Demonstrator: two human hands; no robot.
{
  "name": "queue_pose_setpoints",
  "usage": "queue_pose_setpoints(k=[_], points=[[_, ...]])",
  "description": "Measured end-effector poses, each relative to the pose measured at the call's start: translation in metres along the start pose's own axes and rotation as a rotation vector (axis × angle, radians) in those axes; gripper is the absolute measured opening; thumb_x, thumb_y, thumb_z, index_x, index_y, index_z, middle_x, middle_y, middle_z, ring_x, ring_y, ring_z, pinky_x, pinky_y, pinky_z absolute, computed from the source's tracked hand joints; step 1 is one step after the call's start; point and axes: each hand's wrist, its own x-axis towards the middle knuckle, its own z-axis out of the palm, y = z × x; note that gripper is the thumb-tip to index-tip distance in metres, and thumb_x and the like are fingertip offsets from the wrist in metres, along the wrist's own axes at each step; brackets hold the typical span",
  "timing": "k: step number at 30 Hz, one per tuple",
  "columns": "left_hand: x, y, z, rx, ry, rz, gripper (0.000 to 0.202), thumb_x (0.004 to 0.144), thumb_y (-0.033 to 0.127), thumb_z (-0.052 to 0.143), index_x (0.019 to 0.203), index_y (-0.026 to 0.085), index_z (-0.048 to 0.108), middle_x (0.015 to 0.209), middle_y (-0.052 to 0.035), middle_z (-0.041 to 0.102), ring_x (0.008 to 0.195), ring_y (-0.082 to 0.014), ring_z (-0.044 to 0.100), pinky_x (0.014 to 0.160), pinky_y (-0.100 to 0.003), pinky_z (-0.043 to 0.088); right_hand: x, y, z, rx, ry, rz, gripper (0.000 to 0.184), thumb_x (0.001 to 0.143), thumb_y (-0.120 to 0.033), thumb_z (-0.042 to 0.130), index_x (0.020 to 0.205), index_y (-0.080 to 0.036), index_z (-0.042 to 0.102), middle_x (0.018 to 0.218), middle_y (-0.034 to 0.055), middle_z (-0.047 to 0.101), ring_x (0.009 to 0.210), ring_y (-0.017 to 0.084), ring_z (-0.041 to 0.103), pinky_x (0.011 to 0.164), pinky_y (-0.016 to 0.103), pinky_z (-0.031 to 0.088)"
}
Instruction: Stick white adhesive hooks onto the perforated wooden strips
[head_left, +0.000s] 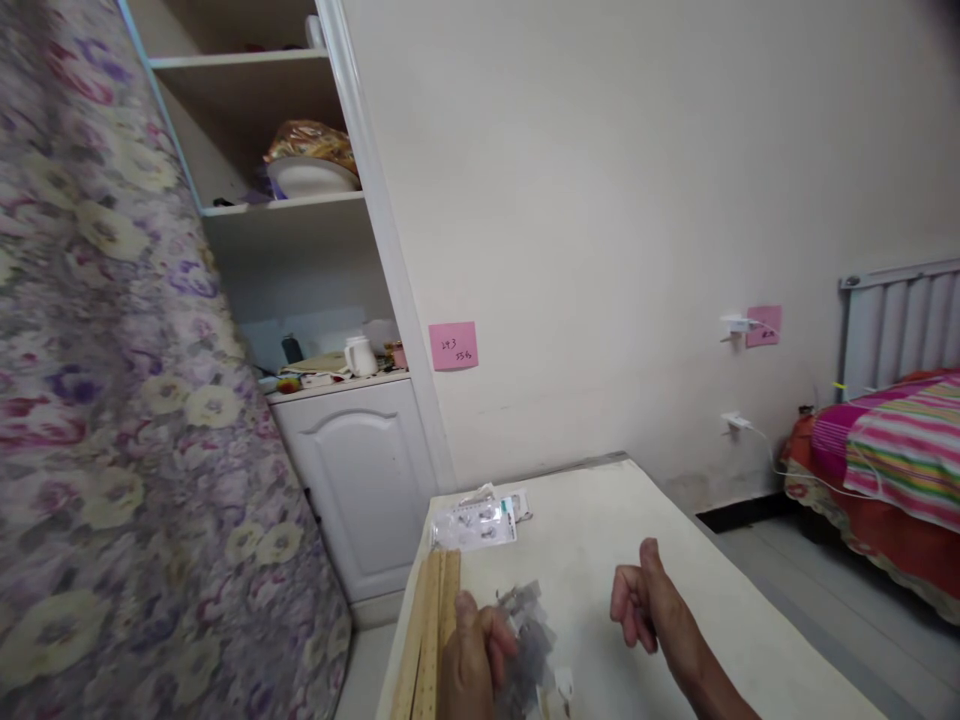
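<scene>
Lone head-worn view: forward and down over table (592, 560) toward wall (600, 200), hands (664, 605) near.

1. Pale wall (600, 200) with two pink notes (453, 350) and two white plugs (736, 422).
2. Left: floral curtain (112, 400), beside shelves (259, 207) above a white cupboard (367, 490).
3. Right: bed (900, 440), striped cover (911, 420), slatted headboard (904, 325).
4. Pale floor (795, 575).
5. White table (592, 530) by the wall.

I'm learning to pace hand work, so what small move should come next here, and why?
Probably ease the left hand toward the grey pieces: it appears right beside them in view, and nothing shows in its curled fingers. The right hand is farther off, over bare table.
</scene>
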Motion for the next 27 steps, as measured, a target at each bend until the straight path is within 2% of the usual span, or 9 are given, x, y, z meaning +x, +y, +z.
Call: queue_pose_setpoints(k=[6, 15, 27], points=[[0.004, -0.009, 0.002, 0.004, -0.004, -0.008, 0.084, 0.081, 0.076, 0.001, 0.047, 0.020, 0.054, 0.036, 0.0020, 0.040, 0.041, -0.0129, 0.038, 0.051, -0.027, 0.029, 0.002, 0.004, -0.001, 0.003, 0.021, 0.008, 0.080, 0.083, -0.076, 0.010, 0.050, -0.017, 0.053, 0.035, -0.0006, 0.047, 0.032, 0.006, 0.029, 0.041, 0.023, 0.018], [0.005, -0.009, 0.003, 0.017, 0.023, -0.013, 0.086, 0.079, 0.078, 0.000, 0.046, 0.020, 0.054, 0.036, 0.0022, 0.040, 0.040, -0.0128, 0.037, 0.050, -0.025, 0.028, 0.003, 0.009, -0.002, 0.009, 0.028, 0.012, 0.081, 0.084, -0.074, 0.011, 0.050, -0.016, 0.055, 0.035, -0.0002, 0.048, 0.031, 0.005, 0.031, 0.041, 0.021, 0.017], [0.006, -0.015, 0.007, 0.002, -0.001, -0.006, 0.081, 0.081, 0.076, 0.005, 0.048, 0.021, 0.054, 0.036, 0.0037, 0.037, 0.041, -0.0132, 0.037, 0.050, -0.025, 0.030, 0.006, 0.015, 0.000, -0.002, 0.016, 0.044, 0.081, 0.085, -0.074, 0.010, 0.050, -0.016, 0.055, 0.035, -0.0003, 0.049, 0.031, 0.005, 0.030, 0.040, 0.021, 0.018]])
